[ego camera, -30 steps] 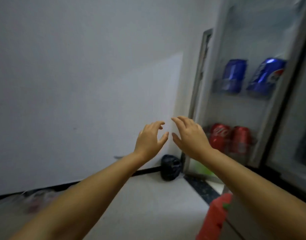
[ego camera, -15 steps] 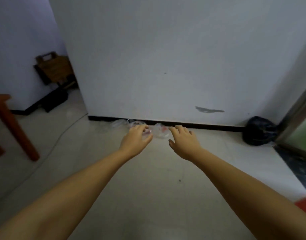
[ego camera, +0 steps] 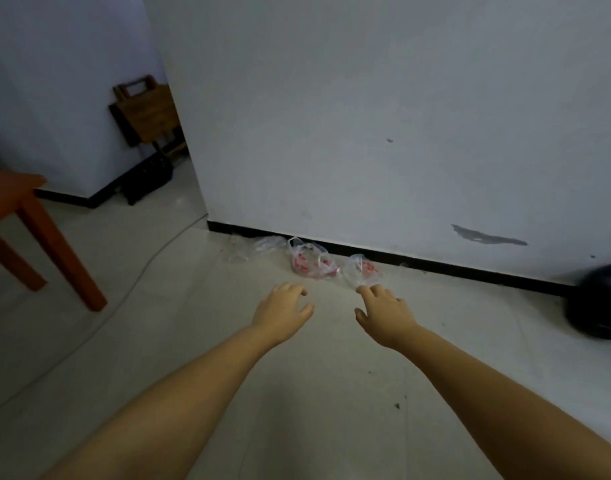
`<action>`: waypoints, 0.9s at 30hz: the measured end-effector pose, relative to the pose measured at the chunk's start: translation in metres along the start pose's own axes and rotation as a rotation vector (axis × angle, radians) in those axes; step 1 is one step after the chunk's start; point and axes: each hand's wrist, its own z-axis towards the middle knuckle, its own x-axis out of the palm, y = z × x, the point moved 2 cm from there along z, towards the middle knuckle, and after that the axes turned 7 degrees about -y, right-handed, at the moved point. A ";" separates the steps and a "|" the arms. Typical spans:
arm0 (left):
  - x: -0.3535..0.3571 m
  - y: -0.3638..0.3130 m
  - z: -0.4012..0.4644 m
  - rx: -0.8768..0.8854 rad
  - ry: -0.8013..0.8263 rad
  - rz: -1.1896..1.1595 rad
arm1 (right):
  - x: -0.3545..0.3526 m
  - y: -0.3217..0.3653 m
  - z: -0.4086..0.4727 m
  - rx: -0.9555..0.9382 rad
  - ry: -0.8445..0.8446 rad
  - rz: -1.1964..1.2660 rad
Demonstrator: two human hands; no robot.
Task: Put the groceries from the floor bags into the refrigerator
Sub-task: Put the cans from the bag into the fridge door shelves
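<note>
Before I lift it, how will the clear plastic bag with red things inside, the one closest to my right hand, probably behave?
The clear bag looks thin and crumpled, so it will probably be floppy and sag around its red contents. It is small and slumps low on the floor, so likely light. Its loose top should be easy for the right hand to pinch.

Bare forearms, seemingly sleeveless; left hand (ego camera: 282,308), right hand (ego camera: 385,311) ringless.

Head view | looks forward and down at floor (ego camera: 193,341) | wall (ego camera: 366,133) near at 12 o'clock
</note>
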 end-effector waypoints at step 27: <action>-0.011 0.141 0.536 0.081 0.102 0.016 | 0.001 -0.021 0.521 0.126 0.085 0.084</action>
